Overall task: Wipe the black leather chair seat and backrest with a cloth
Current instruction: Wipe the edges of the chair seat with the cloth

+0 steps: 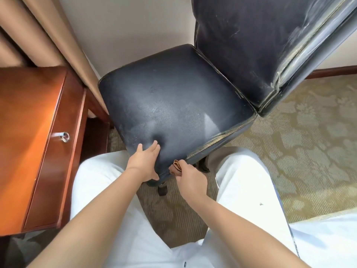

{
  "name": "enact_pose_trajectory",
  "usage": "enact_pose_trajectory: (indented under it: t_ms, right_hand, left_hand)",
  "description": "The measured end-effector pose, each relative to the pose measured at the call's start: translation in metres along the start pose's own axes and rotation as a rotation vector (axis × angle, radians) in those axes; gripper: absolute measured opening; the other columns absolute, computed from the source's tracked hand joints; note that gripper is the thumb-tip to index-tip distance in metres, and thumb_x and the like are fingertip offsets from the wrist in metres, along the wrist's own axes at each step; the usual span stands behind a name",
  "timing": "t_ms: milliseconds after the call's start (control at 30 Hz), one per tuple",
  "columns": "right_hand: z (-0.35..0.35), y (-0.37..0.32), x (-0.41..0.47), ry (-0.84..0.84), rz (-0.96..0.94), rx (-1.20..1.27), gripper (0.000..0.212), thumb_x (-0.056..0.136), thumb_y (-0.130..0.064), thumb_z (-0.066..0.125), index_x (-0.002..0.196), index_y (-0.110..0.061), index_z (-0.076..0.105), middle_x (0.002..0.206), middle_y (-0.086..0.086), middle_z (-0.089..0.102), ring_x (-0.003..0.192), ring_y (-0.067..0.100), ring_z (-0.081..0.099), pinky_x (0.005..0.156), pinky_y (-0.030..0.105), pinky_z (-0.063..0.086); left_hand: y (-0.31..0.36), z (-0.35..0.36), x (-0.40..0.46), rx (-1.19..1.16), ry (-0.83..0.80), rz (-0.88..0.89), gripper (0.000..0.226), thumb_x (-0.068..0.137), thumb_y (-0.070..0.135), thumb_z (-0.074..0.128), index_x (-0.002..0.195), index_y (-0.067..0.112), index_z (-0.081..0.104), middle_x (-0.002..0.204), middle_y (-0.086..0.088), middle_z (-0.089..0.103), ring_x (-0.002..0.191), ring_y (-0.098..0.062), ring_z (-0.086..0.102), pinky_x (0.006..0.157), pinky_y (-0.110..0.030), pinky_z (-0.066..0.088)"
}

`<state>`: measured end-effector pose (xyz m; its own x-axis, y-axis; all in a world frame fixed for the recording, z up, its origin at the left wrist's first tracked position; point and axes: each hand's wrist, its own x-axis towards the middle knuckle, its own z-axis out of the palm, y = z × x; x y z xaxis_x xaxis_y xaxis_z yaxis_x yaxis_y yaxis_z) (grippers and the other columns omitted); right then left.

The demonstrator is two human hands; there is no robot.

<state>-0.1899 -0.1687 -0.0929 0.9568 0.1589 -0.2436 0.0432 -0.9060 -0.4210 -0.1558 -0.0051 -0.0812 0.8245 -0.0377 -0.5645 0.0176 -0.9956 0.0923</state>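
**Cloth at the near corner of the seat, most of the chair left to do**

So the person is right at the near edge of the chair seat (pixel 173 97). The left hand (pixel 144 161) is clamped over the near corner, fingers (pixel 154 147) fairly straight and pressing down on top of the leather (there's a dent under them), thumb tucked under the edge. Looks like it's just steadying the chair. The right hand (pixel 190 177) has its fingers curled round a small brown cloth (pixel 176 168), bunched up and touching the seat's near edge, just right of the left hand.

Best guess on the step: wiping the front rim of the seat, or only starting on it. The top has a hazy sheen and pale specks, and the backrest (pixel 251 45) has scuffs and dusty streaks, so plenty seems left.

Next move probably calls for lifting the cloth onto the flat top, spreading it a bit wider, and sweeping from near to far toward the backrest.

Orientation: the chair stands upright on the carpet (pixel 299 142), beside a wooden worktop (pixel 29 132) at left. The seat's front faces near-left, toward the person, backrest rising at far right. The seat is roughly square, so no strong long axis; the backrest's runs upward.
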Motion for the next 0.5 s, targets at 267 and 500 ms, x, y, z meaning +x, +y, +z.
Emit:
enact_pose_trajectory:
  t_ms: [267,500]
  right_hand:
    - [0.0005,0.0040,-0.0002,0.065,0.021,-0.021,0.034,0.095,-0.027,0.047,0.129,-0.026,0.045,0.116,-0.001,0.058,0.099,0.022,0.061,0.077,0.031,0.049]
    - [-0.0033,0.0093,0.0051,0.076,-0.006,-0.073,0.037,0.095,-0.024,0.044,0.132,-0.029,0.043,0.117,-0.002,0.055,0.097,0.022,0.060,0.075,0.031,0.047]
  left_hand:
    - [0.0001,-0.0022,-0.0037,0.019,-0.009,-0.001,0.112,0.073,0.040,0.080,0.153,0.022,0.004,0.160,0.015,-0.005,0.145,-0.040,0.003,0.107,-0.045,0.040]
    - [-0.0025,-0.0026,-0.0027,0.011,-0.014,-0.007,0.112,0.073,0.041,0.080,0.153,0.023,0.004,0.160,0.017,-0.006,0.146,-0.039,0.002,0.105,-0.044,0.041]
